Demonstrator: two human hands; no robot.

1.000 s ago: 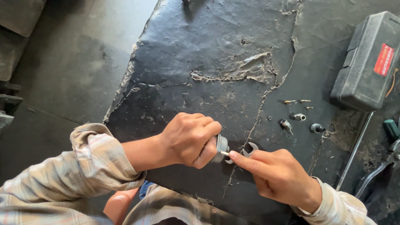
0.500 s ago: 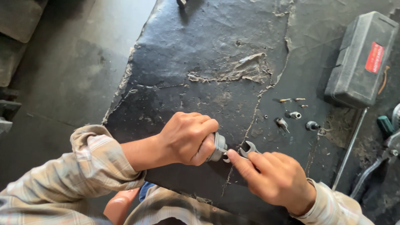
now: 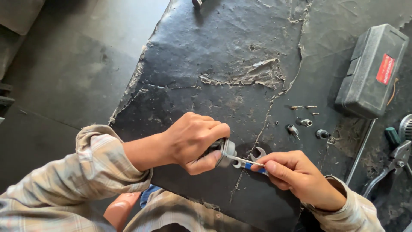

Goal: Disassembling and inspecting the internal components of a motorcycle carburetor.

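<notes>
A grey plastic tool case [image 3: 371, 71] is lying on the cracked black counter [image 3: 223, 56] off to my right. Small sockets and bits [image 3: 305, 122] are sitting just beside it, and pliers [image 3: 392, 165] are resting near the counter's edge.

A small grey metal cylindrical part [image 3: 225, 152] sits low in the frame, just left of centre, mostly enclosed by fingers. A thin tool with a blue handle [image 3: 248, 163] lies nearly level immediately to its right, tip touching the part's face.
</notes>
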